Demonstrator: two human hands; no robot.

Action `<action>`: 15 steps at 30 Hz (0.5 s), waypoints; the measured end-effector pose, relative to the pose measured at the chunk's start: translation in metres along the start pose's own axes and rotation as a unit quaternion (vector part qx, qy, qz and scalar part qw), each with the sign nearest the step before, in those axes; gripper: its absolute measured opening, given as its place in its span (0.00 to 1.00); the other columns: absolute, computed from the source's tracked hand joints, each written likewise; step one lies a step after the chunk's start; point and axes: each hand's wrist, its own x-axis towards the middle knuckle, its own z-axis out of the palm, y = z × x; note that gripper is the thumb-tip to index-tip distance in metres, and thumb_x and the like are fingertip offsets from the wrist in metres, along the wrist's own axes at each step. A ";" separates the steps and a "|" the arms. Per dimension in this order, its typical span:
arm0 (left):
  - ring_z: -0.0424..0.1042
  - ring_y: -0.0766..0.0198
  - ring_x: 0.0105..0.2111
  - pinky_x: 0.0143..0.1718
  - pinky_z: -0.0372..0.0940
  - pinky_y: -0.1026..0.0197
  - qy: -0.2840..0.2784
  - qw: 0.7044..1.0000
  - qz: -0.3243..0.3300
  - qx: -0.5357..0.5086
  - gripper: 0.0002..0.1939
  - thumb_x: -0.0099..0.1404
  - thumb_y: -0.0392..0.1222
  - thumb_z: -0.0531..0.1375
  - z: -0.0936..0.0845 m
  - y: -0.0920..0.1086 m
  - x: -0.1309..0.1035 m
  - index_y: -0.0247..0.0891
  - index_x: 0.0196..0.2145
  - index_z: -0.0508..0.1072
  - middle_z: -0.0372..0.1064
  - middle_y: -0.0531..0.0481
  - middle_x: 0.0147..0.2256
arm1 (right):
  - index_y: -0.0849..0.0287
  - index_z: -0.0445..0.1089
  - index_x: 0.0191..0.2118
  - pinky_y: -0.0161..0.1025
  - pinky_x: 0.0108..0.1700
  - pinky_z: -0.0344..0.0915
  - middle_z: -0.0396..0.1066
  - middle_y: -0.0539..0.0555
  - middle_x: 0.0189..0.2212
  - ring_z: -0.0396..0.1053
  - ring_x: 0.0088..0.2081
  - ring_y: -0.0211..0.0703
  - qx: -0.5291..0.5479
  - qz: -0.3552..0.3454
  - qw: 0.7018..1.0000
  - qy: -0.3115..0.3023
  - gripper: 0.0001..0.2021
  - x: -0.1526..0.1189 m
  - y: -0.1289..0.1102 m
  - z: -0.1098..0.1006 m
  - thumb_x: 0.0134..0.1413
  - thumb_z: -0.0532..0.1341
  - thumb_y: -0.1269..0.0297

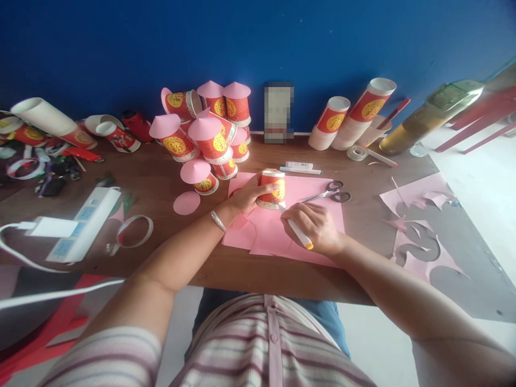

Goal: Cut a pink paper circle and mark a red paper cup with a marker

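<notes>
My left hand [246, 198] is wrapped round a red paper cup [272, 193] with a yellow emblem, its wide rim facing down. The cup is just over pink paper sheets [266, 239]; whether it touches them I cannot tell. In my right hand [318, 226] is a white marker [299, 234] with an orange end, its other end pointing at the cup's lower edge. Scissors [332, 193] with dark handles rest on the pink paper, right of the cup. Behind it lie a glue stick [299, 165] and a light blue marker [302, 171].
Several cups with pink cone tops [205, 131] stand at the back left, near a pink paper disc [186, 203]. Cup stacks [328, 126], a tape roll [357, 153] and a bottle [427, 118] are at the back right. Paper scraps [419, 252] lie right, a power strip [83, 226] left.
</notes>
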 end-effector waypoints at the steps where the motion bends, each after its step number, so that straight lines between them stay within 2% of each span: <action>1: 0.72 0.65 0.32 0.35 0.67 0.61 -0.002 1.000 0.000 0.000 0.24 0.55 0.50 0.76 0.000 0.000 0.000 0.35 0.41 0.73 0.71 0.51 0.33 | 0.56 0.66 0.45 0.36 0.28 0.65 0.72 0.48 0.29 0.68 0.26 0.37 0.000 -0.001 1.000 0.004 0.11 0.000 0.000 0.000 0.63 0.61 0.80; 3: 0.71 0.65 0.32 0.35 0.67 0.61 -0.001 1.000 0.002 -0.005 0.24 0.54 0.51 0.76 0.000 0.000 0.001 0.35 0.41 0.74 0.71 0.52 0.33 | 0.56 0.67 0.44 0.36 0.28 0.66 0.72 0.47 0.28 0.68 0.26 0.37 0.005 -0.005 1.000 0.016 0.11 0.002 -0.001 -0.001 0.63 0.62 0.79; 5: 0.71 0.65 0.32 0.35 0.67 0.61 0.008 1.000 0.004 -0.014 0.26 0.53 0.50 0.76 -0.002 0.000 0.001 0.36 0.44 0.75 0.72 0.51 0.34 | 0.55 0.67 0.43 0.37 0.32 0.72 0.71 0.46 0.27 0.68 0.26 0.37 0.017 -0.008 0.999 0.027 0.10 0.004 -0.003 -0.001 0.63 0.63 0.78; 8: 0.73 0.63 0.35 0.36 0.68 0.60 0.032 0.999 0.001 -0.032 0.27 0.52 0.48 0.77 -0.005 -0.003 0.001 0.36 0.46 0.76 0.74 0.50 0.37 | 0.53 0.67 0.41 0.44 0.48 0.80 0.71 0.44 0.27 0.67 0.26 0.36 0.045 -0.008 0.998 0.033 0.10 0.006 -0.005 0.000 0.63 0.62 0.77; 10: 0.75 0.60 0.38 0.38 0.69 0.59 0.036 0.998 0.000 -0.043 0.27 0.53 0.48 0.77 -0.007 -0.004 0.001 0.35 0.47 0.76 0.75 0.48 0.39 | 0.53 0.67 0.42 0.50 0.56 0.80 0.71 0.44 0.27 0.67 0.25 0.35 0.068 -0.002 0.997 0.028 0.10 0.007 -0.007 0.001 0.64 0.62 0.77; 15: 0.76 0.58 0.42 0.42 0.71 0.58 0.023 0.998 0.027 -0.048 0.27 0.55 0.46 0.75 -0.008 -0.004 0.002 0.38 0.51 0.78 0.76 0.47 0.43 | 0.54 0.67 0.43 0.57 0.62 0.78 0.72 0.44 0.29 0.70 0.26 0.36 0.136 0.022 0.990 0.026 0.10 0.007 -0.011 0.004 0.64 0.62 0.77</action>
